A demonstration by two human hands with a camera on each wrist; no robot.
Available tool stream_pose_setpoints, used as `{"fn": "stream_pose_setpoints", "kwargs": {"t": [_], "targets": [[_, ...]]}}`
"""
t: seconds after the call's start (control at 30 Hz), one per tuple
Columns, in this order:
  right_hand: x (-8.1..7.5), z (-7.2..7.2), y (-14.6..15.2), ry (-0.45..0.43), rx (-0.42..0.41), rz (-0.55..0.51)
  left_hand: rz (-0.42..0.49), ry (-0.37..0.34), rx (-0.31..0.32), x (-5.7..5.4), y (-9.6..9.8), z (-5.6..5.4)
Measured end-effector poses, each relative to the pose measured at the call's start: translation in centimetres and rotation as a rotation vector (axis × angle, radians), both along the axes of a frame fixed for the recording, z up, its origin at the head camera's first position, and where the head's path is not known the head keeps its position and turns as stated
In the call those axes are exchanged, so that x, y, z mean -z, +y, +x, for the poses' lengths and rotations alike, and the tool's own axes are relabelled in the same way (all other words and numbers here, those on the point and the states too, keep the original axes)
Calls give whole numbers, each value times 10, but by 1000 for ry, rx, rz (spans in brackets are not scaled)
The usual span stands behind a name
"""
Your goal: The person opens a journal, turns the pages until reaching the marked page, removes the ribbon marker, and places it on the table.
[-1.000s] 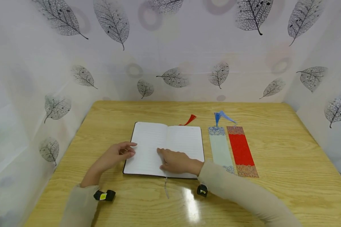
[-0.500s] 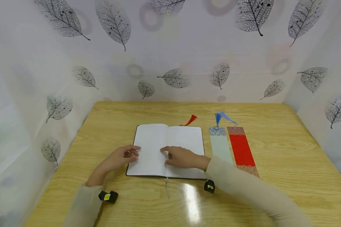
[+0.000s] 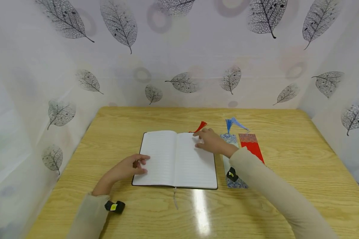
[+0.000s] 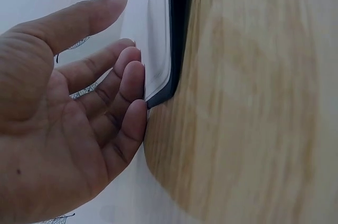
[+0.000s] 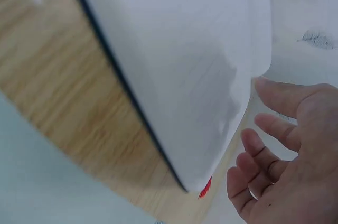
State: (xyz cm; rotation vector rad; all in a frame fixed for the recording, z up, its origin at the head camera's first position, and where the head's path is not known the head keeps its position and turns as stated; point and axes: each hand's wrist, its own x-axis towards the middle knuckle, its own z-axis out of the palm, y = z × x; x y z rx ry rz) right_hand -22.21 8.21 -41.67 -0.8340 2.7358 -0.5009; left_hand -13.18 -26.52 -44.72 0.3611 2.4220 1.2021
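Observation:
An open notebook point(image 3: 185, 166) with lined white pages and a dark cover lies on the wooden table. My left hand point(image 3: 127, 168) is at its left edge, fingers loosely bent; in the left wrist view its fingertips point(image 4: 134, 78) are against or just beside the page edge. Over the top right corner of the right page is my right hand point(image 3: 211, 141), fingers relaxed and holding nothing. A red tassel point(image 3: 201, 125) sticks out past the notebook's top edge, close to the right fingertips. Whatever it hangs from is hidden. Whether the right hand touches the page, I cannot tell.
Right of the notebook lie a pale green bookmark point(image 3: 229, 139) and a red bookmark point(image 3: 250, 147), partly under the right forearm. Their blue tassels point(image 3: 229, 125) point to the back. A thin ribbon point(image 3: 175, 199) trails from the notebook's bottom. Leaf-patterned sheeting surrounds the table point(image 3: 149, 219).
My right hand has gone from the notebook's middle up and right to the right page's top corner. The left hand and the notebook shifted slightly right at first, then stayed nearly still.

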Motion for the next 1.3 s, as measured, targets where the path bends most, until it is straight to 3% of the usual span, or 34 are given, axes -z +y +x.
{"fn": "stream_pose_setpoints", "kwargs": {"t": [0.13,0.3,0.63,1.1,1.3], "targets": [[5,-9,7,44,34,88,-22,6,5,1,0,0],[11,-17,16,10,79,155,-21,13,21,3,1,0],[13,-21,25,-24,91,176,-7,-3,12,4,0,-1],[11,-22,32,35,68,41,-8,4,10,2,-1,-1],[5,-19,40,-142,93,-151,4,16,19,3,-1,-1]]}}
